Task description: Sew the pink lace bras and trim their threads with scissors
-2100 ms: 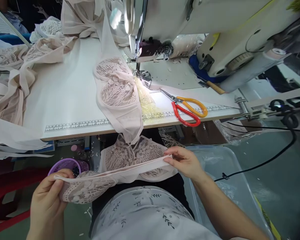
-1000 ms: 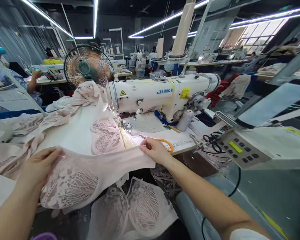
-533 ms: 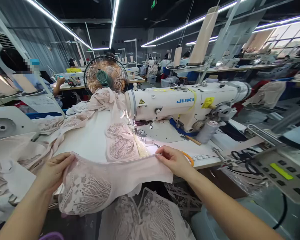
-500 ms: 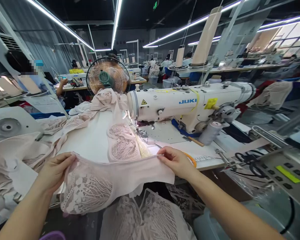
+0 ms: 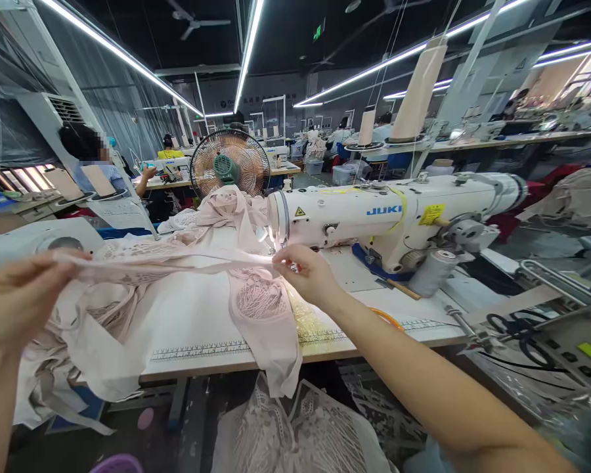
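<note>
Both hands have lifted since half a second ago. The pale pink lace garment piece (image 5: 177,261), which then hung as an open sheet at the front edge of the surface (image 5: 192,322), is now pulled into a narrow, taut band above it. The right hand (image 5: 308,274) has travelled up and inward and sits just beside the needle end of the white JUKI sewing machine (image 5: 389,213), its fingers (image 5: 282,263) pinching one end of the band. The left hand (image 5: 17,299) has swung far out to the left and is blurred; its fingers (image 5: 54,261) are clenched on the other end.

With the right hand gone from them, the orange scissors (image 5: 385,318) show more of their handle.

Only the rim of a purple basket (image 5: 111,464) shows at the bottom edge, and its contents cannot be seen. A joined pair of lace cups (image 5: 262,303) lies on the surface and trails over its front edge, above more lace pieces (image 5: 295,430) heaped below.
</note>
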`<action>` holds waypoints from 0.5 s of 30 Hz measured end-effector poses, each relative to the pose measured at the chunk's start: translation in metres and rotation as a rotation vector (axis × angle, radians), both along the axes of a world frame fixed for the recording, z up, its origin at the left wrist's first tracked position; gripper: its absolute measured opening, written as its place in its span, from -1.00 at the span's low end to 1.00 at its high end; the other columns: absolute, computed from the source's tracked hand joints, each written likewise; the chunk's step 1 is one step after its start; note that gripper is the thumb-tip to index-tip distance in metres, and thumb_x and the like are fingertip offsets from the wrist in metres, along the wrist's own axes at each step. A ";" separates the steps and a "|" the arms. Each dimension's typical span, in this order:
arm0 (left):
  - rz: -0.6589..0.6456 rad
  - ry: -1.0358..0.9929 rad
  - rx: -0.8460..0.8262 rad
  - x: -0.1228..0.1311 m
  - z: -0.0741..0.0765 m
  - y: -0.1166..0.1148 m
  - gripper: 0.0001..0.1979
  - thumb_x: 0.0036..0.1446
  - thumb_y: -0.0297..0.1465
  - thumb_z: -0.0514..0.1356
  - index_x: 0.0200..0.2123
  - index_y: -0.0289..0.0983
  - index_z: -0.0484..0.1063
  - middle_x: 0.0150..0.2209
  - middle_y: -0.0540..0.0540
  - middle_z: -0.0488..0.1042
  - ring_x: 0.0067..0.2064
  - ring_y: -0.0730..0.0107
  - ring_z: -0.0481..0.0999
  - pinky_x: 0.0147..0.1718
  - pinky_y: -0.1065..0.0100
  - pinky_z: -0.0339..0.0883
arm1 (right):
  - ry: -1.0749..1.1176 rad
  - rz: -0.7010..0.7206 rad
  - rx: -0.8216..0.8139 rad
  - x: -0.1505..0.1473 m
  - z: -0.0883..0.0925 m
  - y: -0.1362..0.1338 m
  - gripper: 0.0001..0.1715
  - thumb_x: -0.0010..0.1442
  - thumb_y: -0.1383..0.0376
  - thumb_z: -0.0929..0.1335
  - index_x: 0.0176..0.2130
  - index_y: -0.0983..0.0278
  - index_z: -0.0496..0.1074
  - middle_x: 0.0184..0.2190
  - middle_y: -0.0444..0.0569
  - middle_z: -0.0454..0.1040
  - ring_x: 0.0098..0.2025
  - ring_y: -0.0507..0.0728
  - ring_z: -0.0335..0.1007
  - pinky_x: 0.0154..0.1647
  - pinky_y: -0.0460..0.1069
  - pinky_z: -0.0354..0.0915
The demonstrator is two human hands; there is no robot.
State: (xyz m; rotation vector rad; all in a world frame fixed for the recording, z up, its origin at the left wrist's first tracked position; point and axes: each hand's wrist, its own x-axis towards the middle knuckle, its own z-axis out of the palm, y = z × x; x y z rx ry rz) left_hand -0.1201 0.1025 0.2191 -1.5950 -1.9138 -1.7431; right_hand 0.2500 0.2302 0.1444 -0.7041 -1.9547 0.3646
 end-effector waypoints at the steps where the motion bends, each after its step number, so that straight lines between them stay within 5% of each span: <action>1: -0.038 0.038 -0.088 -0.002 -0.017 -0.011 -0.67 -0.07 -0.10 0.28 -0.38 -0.25 0.50 -0.25 -0.02 0.56 -0.15 0.27 0.49 0.03 0.11 0.27 | -0.073 0.019 0.031 0.002 -0.010 -0.001 -0.89 0.12 0.40 0.31 -0.37 0.26 0.45 -0.34 -0.03 0.50 -0.28 0.11 0.38 -0.26 -0.01 0.27; 4: -0.219 0.079 -0.450 -0.005 -0.087 -0.039 -0.65 -0.19 -0.01 0.31 -0.46 -0.15 0.56 -0.26 -0.07 0.59 -0.11 0.14 0.51 0.02 0.16 0.31 | -0.303 0.055 0.019 0.011 -0.053 -0.007 -0.80 0.07 0.49 0.29 -0.37 0.26 0.46 -0.29 -0.02 0.52 -0.27 0.11 0.41 -0.27 -0.03 0.30; 8: -0.226 0.111 -0.475 0.000 -0.162 -0.057 -0.78 -0.10 -0.10 0.26 -0.45 -0.09 0.57 -0.27 -0.09 0.59 -0.13 0.16 0.52 -0.03 0.19 0.34 | -0.433 0.067 -0.048 0.022 -0.096 -0.015 -0.74 0.03 0.54 0.27 -0.37 0.27 0.47 -0.30 0.01 0.52 -0.26 0.13 0.43 -0.27 -0.01 0.33; 10: -0.221 0.138 -0.444 0.003 -0.175 -0.062 -0.84 -0.04 -0.20 0.23 -0.40 -0.08 0.56 -0.22 -0.07 0.58 -0.10 0.18 0.50 0.02 0.17 0.30 | -0.478 0.076 -0.059 0.024 -0.102 -0.017 -0.73 0.06 0.52 0.26 -0.34 0.27 0.48 -0.27 0.03 0.52 -0.22 0.15 0.43 -0.20 0.03 0.35; 15: -0.253 0.285 -0.450 0.001 -0.176 -0.071 -0.80 0.01 -0.32 0.17 -0.27 -0.05 0.55 -0.12 -0.06 0.55 -0.02 0.18 0.46 0.04 0.16 0.28 | -0.524 0.116 -0.083 0.027 -0.094 -0.021 -0.71 0.07 0.52 0.25 -0.26 0.28 0.47 -0.20 0.07 0.51 -0.16 0.17 0.44 -0.14 0.08 0.37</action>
